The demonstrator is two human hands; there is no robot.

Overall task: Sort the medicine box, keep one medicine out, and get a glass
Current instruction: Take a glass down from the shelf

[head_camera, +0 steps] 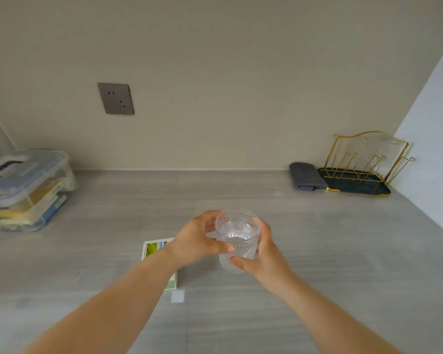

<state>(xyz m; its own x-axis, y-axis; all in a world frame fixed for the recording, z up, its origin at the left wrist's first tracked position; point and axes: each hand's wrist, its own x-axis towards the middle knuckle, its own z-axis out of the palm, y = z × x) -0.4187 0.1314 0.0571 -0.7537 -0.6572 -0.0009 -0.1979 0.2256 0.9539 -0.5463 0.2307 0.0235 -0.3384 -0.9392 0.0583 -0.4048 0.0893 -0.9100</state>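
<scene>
Head view, both hands around clear glass (237,238), medicine box (26,185) lidded

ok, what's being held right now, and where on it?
A clear glass, upright, held in both hands: the left hand wraps its upper side wall, the right hand its lower side wall, thumbs across the front.

A grey wall socket (116,98) sits on the beige wall. On the grey countertop (330,251), a folded grey cloth (306,176) lies touching a gold wire glass rack (366,159) on its dark tray (356,186).
</scene>
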